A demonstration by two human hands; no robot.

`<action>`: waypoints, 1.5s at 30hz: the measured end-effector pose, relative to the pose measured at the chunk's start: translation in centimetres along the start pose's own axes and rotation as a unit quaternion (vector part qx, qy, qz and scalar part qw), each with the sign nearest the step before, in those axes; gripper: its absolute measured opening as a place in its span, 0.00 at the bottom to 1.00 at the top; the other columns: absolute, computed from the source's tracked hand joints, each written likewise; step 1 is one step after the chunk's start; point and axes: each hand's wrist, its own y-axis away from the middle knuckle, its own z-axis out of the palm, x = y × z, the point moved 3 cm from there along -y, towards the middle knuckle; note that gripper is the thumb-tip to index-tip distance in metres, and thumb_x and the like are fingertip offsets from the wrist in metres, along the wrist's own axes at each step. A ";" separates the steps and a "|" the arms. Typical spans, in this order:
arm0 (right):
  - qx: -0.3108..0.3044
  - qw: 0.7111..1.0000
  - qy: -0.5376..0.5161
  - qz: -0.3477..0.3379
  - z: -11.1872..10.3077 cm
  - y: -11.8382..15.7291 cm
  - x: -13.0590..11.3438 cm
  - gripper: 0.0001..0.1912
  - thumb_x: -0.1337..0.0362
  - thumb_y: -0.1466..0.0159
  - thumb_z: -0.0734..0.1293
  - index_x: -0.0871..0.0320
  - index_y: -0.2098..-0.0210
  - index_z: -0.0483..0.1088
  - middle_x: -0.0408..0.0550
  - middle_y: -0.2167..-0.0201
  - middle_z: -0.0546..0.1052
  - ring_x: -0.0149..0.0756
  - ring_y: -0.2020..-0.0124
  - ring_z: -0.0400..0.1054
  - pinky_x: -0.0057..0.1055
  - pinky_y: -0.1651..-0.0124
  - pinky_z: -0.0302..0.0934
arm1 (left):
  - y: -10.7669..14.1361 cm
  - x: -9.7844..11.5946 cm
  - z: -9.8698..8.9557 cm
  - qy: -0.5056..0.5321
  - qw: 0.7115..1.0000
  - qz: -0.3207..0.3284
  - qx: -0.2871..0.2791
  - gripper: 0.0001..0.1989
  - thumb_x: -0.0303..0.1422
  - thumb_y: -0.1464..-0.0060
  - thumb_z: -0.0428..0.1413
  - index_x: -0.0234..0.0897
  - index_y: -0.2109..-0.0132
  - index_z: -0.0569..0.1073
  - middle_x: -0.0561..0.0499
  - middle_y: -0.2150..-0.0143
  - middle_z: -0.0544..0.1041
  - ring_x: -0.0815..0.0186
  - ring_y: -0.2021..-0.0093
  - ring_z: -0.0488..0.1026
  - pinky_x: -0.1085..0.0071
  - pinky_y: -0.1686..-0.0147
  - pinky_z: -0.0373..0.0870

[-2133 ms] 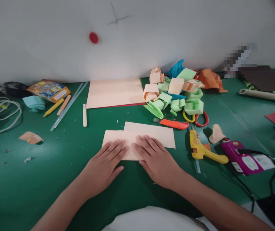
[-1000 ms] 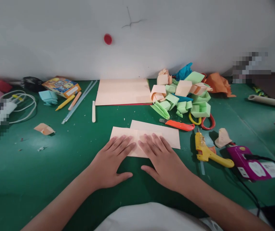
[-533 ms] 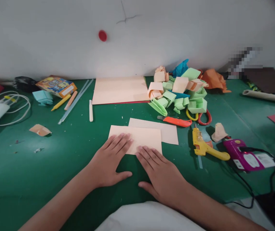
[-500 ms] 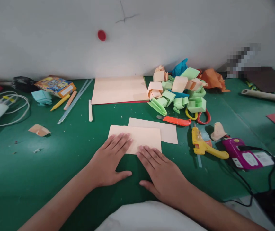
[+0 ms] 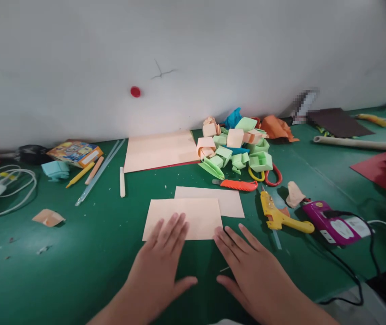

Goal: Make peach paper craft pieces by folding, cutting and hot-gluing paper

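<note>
A peach paper rectangle point(image 5: 193, 214) lies flat on the green table point(image 5: 88, 257), overlapping a second pale sheet point(image 5: 232, 203) behind it. The fingers of my left hand point(image 5: 162, 262) rest flat on the paper's lower left part, spread a little, with the thumb held out. My right hand point(image 5: 250, 262) lies palm down with fingers apart, its index fingertip at the paper's lower right corner. Neither hand grips anything. A thin pale strip point(image 5: 224, 269) lies by the right hand.
Behind lie a large peach sheet point(image 5: 161, 151), a pile of folded papers point(image 5: 235, 144) and an orange cutter point(image 5: 238, 185). To the right are red-handled scissors point(image 5: 274, 175), a yellow glue gun point(image 5: 276, 216) and a purple power box point(image 5: 335, 223). A white stick point(image 5: 122, 183) lies left.
The view has tilted up, so the table things sit lower. My right hand has slid right across the paper to its lower right corner; my left hand stays on the paper.
</note>
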 end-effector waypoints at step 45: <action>0.153 0.910 -0.329 0.201 -0.9 -2.2 5.9 0.36 0.60 0.32 0.66 0.48 0.28 0.51 0.54 0.43 0.71 0.47 0.45 0.68 0.46 0.44 0.70 | 0.3 -7.8 -1.0 0.663 0.611 -0.424 0.082 0.40 0.43 0.55 0.72 0.41 0.36 0.72 0.41 0.41 0.79 0.48 0.41 0.76 0.60 0.46 0.78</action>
